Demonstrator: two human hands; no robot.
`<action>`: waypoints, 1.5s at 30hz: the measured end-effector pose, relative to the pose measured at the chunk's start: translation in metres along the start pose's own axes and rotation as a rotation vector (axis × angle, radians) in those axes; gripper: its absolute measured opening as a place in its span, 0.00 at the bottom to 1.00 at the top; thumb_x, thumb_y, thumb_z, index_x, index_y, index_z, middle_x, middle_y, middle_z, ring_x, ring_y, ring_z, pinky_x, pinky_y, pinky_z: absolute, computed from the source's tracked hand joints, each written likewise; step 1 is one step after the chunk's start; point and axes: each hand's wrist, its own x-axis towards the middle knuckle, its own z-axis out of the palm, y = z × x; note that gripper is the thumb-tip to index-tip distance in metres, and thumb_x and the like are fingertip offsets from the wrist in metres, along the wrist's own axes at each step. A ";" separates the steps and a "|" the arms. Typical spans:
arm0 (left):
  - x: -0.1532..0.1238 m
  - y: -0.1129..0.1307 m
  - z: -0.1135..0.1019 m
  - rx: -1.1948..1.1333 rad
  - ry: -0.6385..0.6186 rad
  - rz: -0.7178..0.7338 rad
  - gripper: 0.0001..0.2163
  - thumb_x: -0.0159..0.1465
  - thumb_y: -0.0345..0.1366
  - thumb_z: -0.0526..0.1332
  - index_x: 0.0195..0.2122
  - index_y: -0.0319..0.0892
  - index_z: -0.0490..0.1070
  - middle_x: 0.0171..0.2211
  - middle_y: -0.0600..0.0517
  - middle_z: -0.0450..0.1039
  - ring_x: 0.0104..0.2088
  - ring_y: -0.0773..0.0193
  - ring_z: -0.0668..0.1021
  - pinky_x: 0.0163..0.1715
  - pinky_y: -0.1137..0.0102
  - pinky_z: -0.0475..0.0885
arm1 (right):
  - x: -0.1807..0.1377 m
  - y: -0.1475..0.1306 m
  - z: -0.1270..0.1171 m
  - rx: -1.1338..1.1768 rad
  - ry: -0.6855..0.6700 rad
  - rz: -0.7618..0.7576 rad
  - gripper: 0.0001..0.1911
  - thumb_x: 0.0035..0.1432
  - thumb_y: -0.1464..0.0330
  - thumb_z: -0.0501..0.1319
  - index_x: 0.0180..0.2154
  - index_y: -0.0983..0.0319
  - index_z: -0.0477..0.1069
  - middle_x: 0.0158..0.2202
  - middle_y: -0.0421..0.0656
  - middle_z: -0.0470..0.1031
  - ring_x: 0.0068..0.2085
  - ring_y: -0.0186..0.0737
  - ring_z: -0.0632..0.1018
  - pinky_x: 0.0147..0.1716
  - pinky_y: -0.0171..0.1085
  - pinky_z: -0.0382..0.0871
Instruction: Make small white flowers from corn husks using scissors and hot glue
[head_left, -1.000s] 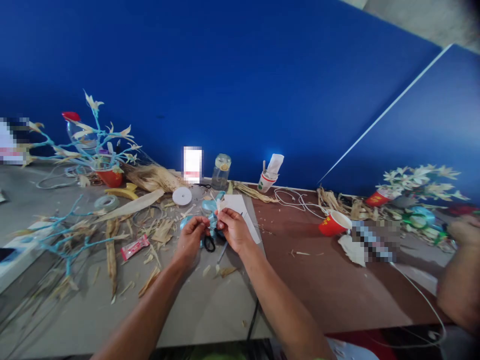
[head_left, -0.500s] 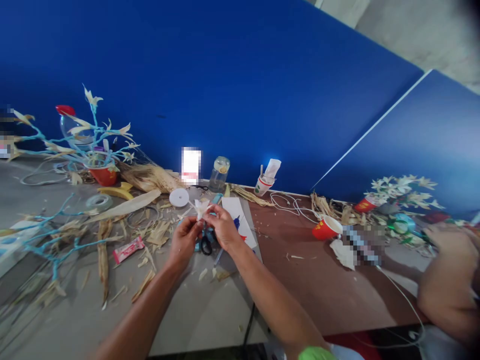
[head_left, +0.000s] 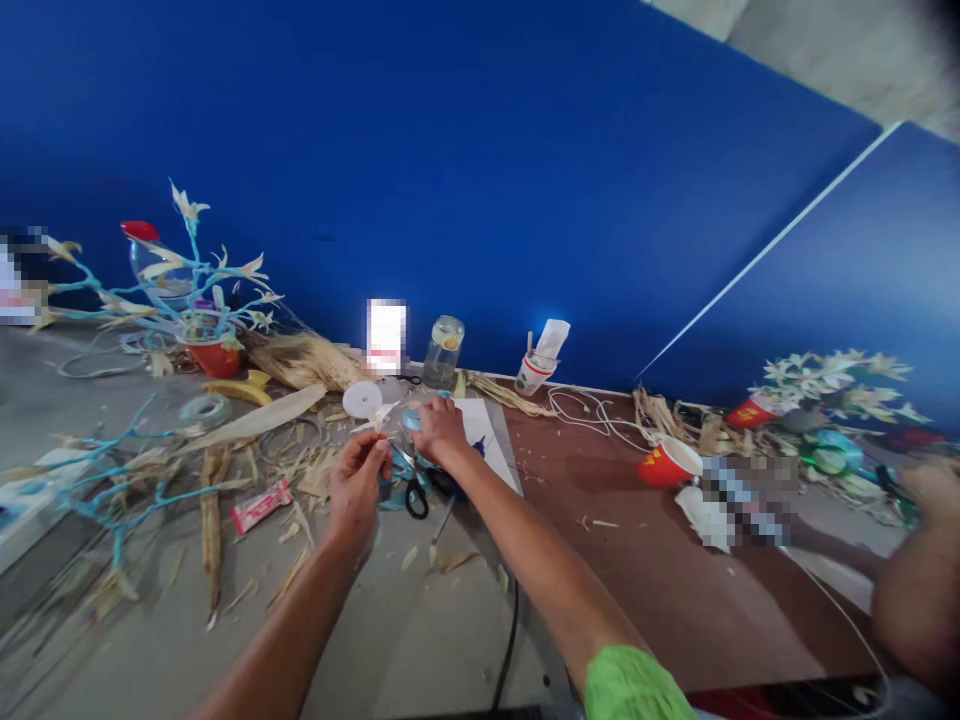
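Between the thumb and fingers of my left hand [head_left: 358, 482] is a small pale husk flower [head_left: 380, 416], its petals pointing up. To the right of it, my right hand [head_left: 441, 430] is curled over a light blue tape roll [head_left: 411, 419], which its fingers partly hide. Black-handled scissors [head_left: 416, 498] lie just below the two hands, with their blades toward the flower. A white spool [head_left: 363, 400] lies behind my left hand. Beside my right hand is a white sheet [head_left: 487, 450] with a dark blue item on it.
Blue-wrapped branches with pale flowers stand in a red cup [head_left: 216, 357] at left. Husk scraps and a pink wrapper [head_left: 261, 506] litter the table. At back are a glass jar [head_left: 443, 352] and a white cup [head_left: 535, 372]. A red paper cup [head_left: 669, 462] and another person's arm [head_left: 922, 560] are at right.
My right hand has left the husk flower and moved up and right onto the light blue roll. My left hand keeps the flower. The view has shifted slightly.
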 end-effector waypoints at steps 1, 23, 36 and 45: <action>0.000 0.000 0.000 0.006 0.002 -0.001 0.11 0.53 0.40 0.64 0.33 0.40 0.70 0.20 0.58 0.66 0.19 0.73 0.65 0.20 0.77 0.59 | 0.003 -0.001 0.000 -0.012 0.002 -0.003 0.12 0.47 0.67 0.61 0.37 0.63 0.73 0.44 0.51 0.70 0.49 0.51 0.66 0.46 0.45 0.60; -0.009 -0.003 0.008 0.054 -0.119 -0.002 0.11 0.56 0.43 0.60 0.33 0.40 0.65 0.22 0.55 0.71 0.17 0.73 0.67 0.19 0.75 0.61 | 0.002 0.017 -0.058 0.299 0.511 0.113 0.18 0.53 0.69 0.57 0.46 0.67 0.69 0.46 0.55 0.68 0.46 0.47 0.71 0.47 0.43 0.63; -0.020 -0.012 0.007 0.082 -0.010 0.176 0.08 0.62 0.41 0.56 0.34 0.42 0.63 0.23 0.56 0.69 0.17 0.73 0.65 0.18 0.75 0.61 | 0.066 -0.066 0.037 0.290 0.009 -0.093 0.42 0.40 0.63 0.68 0.57 0.62 0.57 0.51 0.56 0.65 0.51 0.56 0.68 0.49 0.51 0.59; -0.026 -0.012 0.011 0.078 -0.087 0.128 0.08 0.63 0.41 0.54 0.35 0.41 0.63 0.23 0.56 0.69 0.16 0.73 0.65 0.18 0.75 0.61 | 0.072 -0.022 0.012 1.379 -0.187 0.221 0.23 0.45 0.65 0.56 0.47 0.60 0.63 0.33 0.40 0.72 0.34 0.39 0.75 0.34 0.39 0.69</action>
